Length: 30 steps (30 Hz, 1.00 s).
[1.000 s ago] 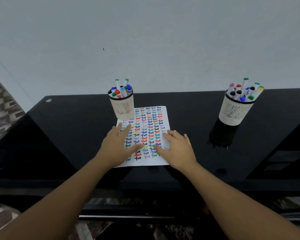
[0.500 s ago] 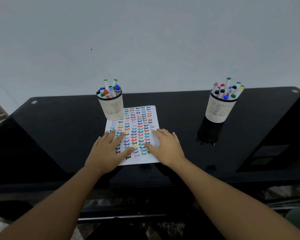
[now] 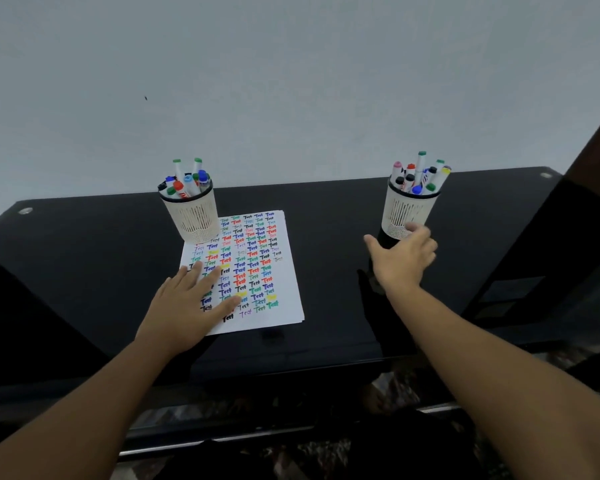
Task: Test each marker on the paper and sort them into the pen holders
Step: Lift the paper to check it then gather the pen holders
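A white sheet of paper (image 3: pixel 284 271) covered in coloured "Test" marks lies on the black glossy table (image 3: pixel 84 258). My left hand (image 3: pixel 191 303) rests flat on the paper's lower left part, fingers straight. A cream mesh pen holder (image 3: pixel 193 216) full of several capped markers (image 3: pixel 187 183) stands on the paper's upper left corner. A second cream pen holder (image 3: pixel 409 209) with several markers (image 3: pixel 420 174) stands to the right. My right hand (image 3: pixel 400 261) is stretched out in front of that holder's base, fingers spread and holding nothing, fingertips at its lower wall.
A pale wall rises behind the table. A dark panel (image 3: pixel 568 237) slants along the right side. Patterned floor (image 3: pixel 326 455) shows below the table's front edge.
My right hand has left the paper and moved right and forward to the base of the right holder. The left hand stays on the paper. The view has shifted.
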Each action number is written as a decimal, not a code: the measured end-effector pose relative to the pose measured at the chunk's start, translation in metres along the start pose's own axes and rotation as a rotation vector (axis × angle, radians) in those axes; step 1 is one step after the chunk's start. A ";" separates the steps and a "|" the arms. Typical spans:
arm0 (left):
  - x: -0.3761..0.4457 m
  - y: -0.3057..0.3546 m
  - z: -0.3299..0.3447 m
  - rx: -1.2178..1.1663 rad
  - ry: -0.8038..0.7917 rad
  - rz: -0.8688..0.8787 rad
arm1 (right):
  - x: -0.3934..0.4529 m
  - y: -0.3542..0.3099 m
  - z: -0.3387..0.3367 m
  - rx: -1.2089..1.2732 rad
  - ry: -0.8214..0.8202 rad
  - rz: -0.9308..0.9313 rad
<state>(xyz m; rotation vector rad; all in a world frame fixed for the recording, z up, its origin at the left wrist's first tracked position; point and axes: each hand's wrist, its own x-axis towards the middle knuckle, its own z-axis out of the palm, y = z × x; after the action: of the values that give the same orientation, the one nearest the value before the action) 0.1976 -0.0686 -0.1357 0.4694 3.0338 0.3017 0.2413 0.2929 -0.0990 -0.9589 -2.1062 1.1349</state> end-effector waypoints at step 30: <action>-0.005 0.008 -0.010 -0.031 -0.034 -0.033 | 0.017 -0.027 0.057 0.220 -0.253 -0.143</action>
<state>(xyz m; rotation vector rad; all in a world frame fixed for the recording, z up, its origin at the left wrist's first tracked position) 0.2037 -0.0641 -0.1242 0.4168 2.9955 0.3353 0.1801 0.2693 -0.1013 -0.5792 -2.1463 1.4393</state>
